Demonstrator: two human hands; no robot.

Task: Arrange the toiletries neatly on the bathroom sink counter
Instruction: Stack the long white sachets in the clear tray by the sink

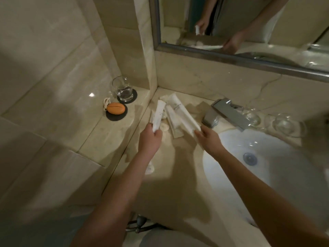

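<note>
Several white toiletry tubes lie bunched in the back left corner of the marble counter (178,168). My left hand (149,139) is closed around the lower end of one short white tube (158,114), which points up and away. My right hand (208,138) pinches the near end of a long white tube (181,113) that slants toward the corner. Between them a third tube (173,122) rests flat on the counter. A small round white item (164,127) lies beside it. Another small white item (150,169) shows under my left forearm.
A chrome faucet (226,113) stands behind the white basin (267,166) at right, with clear glasses (284,123) past it. On the left ledge, a glass tumbler (122,90) and an orange soap (115,108) sit on dark coasters. A framed mirror (231,56) hangs above.
</note>
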